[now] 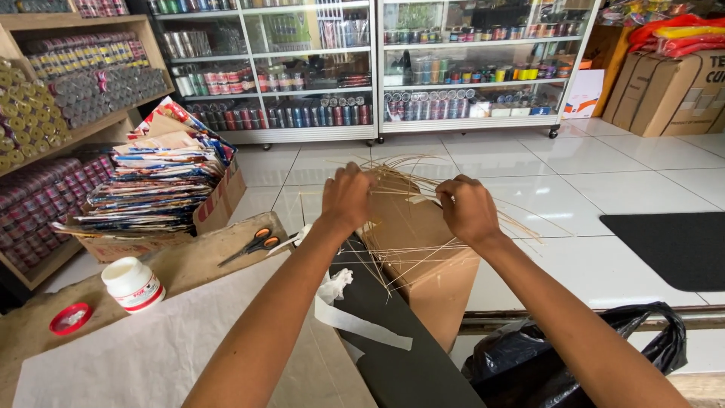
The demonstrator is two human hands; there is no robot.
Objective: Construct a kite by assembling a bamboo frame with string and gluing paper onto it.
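Shop floor | brown carton | both hands grip thin sticks

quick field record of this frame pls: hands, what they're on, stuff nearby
left hand: closed on thin sticks
right hand: grip on the same sticks
under hands: cardboard box, sticks spread across its top
worktop: scissors, white glue bottle, red cap
left: box of stacked paper packs
lower right: black plastic bag
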